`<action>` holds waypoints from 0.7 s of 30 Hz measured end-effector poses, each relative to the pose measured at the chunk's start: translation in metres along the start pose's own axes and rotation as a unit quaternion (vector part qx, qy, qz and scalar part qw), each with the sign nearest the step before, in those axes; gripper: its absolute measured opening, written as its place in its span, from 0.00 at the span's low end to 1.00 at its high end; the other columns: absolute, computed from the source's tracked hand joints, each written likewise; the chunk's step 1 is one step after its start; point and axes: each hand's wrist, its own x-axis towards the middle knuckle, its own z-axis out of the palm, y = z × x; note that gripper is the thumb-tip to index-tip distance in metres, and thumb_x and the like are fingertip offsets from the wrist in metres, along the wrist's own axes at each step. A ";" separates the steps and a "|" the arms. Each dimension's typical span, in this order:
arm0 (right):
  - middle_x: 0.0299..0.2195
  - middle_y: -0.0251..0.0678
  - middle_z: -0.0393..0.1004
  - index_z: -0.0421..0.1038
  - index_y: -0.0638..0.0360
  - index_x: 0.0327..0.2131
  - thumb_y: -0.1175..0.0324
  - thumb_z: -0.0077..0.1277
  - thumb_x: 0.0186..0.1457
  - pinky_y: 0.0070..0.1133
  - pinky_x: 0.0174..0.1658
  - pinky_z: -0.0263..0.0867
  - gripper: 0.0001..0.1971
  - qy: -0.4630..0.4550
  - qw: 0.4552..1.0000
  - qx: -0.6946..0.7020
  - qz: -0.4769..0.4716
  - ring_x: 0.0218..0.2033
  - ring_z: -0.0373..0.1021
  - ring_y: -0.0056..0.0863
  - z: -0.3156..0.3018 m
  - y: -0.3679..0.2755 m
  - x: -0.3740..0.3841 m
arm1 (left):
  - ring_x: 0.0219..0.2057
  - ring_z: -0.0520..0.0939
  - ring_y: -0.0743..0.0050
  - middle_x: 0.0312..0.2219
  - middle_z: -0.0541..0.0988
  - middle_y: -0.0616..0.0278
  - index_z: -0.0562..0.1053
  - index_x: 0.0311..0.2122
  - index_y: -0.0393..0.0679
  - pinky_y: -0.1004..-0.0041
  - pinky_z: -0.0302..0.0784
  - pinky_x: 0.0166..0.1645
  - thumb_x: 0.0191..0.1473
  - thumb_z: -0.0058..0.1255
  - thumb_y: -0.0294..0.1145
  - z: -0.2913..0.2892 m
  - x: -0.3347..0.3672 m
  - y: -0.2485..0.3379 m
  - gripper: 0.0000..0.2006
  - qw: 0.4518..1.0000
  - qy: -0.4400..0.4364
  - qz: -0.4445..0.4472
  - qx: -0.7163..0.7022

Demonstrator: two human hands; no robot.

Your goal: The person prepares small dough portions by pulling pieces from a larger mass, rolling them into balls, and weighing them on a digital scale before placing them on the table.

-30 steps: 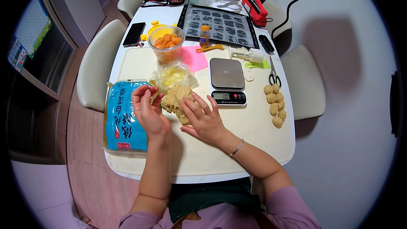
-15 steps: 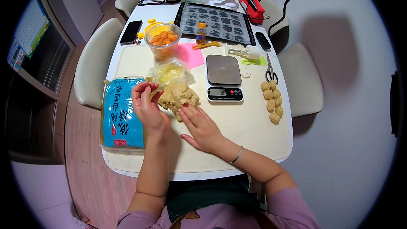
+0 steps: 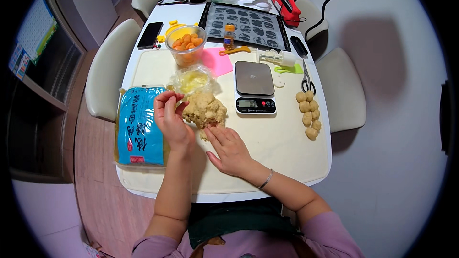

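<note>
At the left of the table, a blue plastic bag [image 3: 140,124] lies flat, plump and glossy, with clear edges. Behind it is a phone [image 3: 150,35], a thin black slab. The left hand [image 3: 175,125] is raised beside the bag, its fingers bent in toward the thumb; I cannot tell whether the tips meet or pinch anything.

Beyond it stands a clear tub [image 3: 177,58] heaped with smooth orange balls [image 3: 188,42]. A crumpled, see-through wrap [image 3: 207,85] with something yellow inside lies between tub and dough.

The dough [image 3: 205,107] sits on the cream mat [image 3: 282,153], just right of the left hand. It is one pale tan lump, rough, cracked and crumbly, ragged at its near side. A flat pink sheet [image 3: 221,62] lies behind it.

The right hand [image 3: 230,152] reaches the dough's near edge with its fingertips, fingers straight and close together, thumb apart from them.

Further right, the scale [image 3: 255,79] has a smooth grey metal plate on a white body with a black panel. Scissors [image 3: 307,85] with dark handles lie beyond. Near the right edge, small tan balls [image 3: 311,115] cluster in a double row, rounded and slightly uneven, some touching.
</note>
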 end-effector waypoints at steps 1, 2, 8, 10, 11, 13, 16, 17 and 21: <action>0.53 0.46 0.60 0.59 0.68 0.53 0.61 0.48 0.51 0.33 0.58 0.50 0.28 -0.003 1.000 -0.018 -0.006 0.56 0.56 0.38 -0.001 0.000 -0.002 | 0.35 0.74 0.77 0.31 0.72 0.65 0.68 0.35 0.44 0.74 0.73 0.39 0.54 0.42 0.25 0.000 0.000 -0.001 0.04 1.000 0.002 0.000 0.001; 0.53 0.45 0.61 0.58 0.67 0.54 0.61 0.48 0.51 0.34 0.58 0.50 0.28 -0.005 0.999 -0.037 -0.011 0.56 0.56 0.38 -0.004 -0.002 -0.003 | 0.35 0.74 0.77 0.31 0.72 0.65 0.68 0.35 0.44 0.74 0.73 0.39 0.54 0.42 0.25 -0.001 0.002 -0.001 0.04 1.000 0.002 0.000 0.000; 0.51 0.44 0.62 0.57 0.64 0.54 0.65 0.51 0.49 0.35 0.55 0.54 0.28 0.022 0.997 -0.042 -0.057 0.54 0.59 0.39 -0.012 0.001 -0.005 | 0.35 0.75 0.76 0.30 0.73 0.65 0.69 0.36 0.44 0.74 0.73 0.39 0.54 0.42 0.25 -0.001 0.002 0.000 0.04 1.000 -0.008 -0.005 -0.003; 0.48 0.44 0.64 0.58 0.64 0.52 0.67 0.53 0.47 0.33 0.50 0.58 0.28 0.053 0.998 -0.025 -0.035 0.49 0.62 0.39 -0.015 0.003 -0.002 | 0.35 0.75 0.76 0.30 0.73 0.65 0.69 0.36 0.44 0.74 0.73 0.39 0.54 0.42 0.25 -0.002 0.003 0.000 0.04 1.000 -0.006 -0.006 -0.004; 0.46 0.44 0.65 0.59 0.64 0.51 0.67 0.54 0.46 0.32 0.47 0.60 0.27 0.069 0.998 -0.004 0.002 0.46 0.63 0.39 -0.019 0.002 -0.001 | 0.35 0.75 0.76 0.30 0.73 0.65 0.69 0.36 0.44 0.74 0.73 0.39 0.54 0.42 0.25 -0.002 0.003 -0.001 0.04 1.000 -0.003 -0.008 -0.004; 0.38 0.42 0.65 0.60 0.67 0.46 0.57 0.57 0.45 0.29 0.35 0.61 0.29 0.112 0.991 -0.037 0.065 0.36 0.66 0.37 -0.019 0.007 0.003 | 0.35 0.75 0.76 0.30 0.73 0.65 0.69 0.36 0.44 0.74 0.73 0.38 0.54 0.43 0.25 -0.002 0.004 -0.001 0.05 1.000 0.001 -0.010 -0.003; 0.35 0.42 0.64 0.60 0.69 0.45 0.44 0.55 0.43 0.29 0.32 0.61 0.37 0.035 0.976 -0.093 0.195 0.33 0.67 0.36 -0.028 0.001 0.020 | 0.35 0.75 0.76 0.31 0.73 0.65 0.69 0.36 0.44 0.74 0.73 0.39 0.54 0.43 0.25 -0.001 0.003 0.001 0.04 1.000 0.002 -0.015 0.000; 0.35 0.41 0.63 0.61 0.70 0.42 0.36 0.51 0.41 0.28 0.29 0.60 0.41 0.040 0.974 -0.114 0.193 0.27 0.67 0.33 -0.024 0.001 0.027 | 0.35 0.75 0.76 0.31 0.73 0.65 0.69 0.36 0.44 0.74 0.73 0.39 0.54 0.43 0.25 -0.001 0.003 0.002 0.04 1.000 0.001 -0.015 0.002; 0.32 0.41 0.64 0.64 0.67 0.35 0.36 0.53 0.39 0.28 0.28 0.61 0.37 0.003 0.954 -0.179 0.240 0.24 0.67 0.29 -0.016 -0.010 0.052 | 0.35 0.75 0.76 0.31 0.73 0.65 0.69 0.36 0.43 0.74 0.73 0.39 0.54 0.43 0.25 0.001 0.001 0.005 0.04 1.000 -0.005 -0.021 -0.005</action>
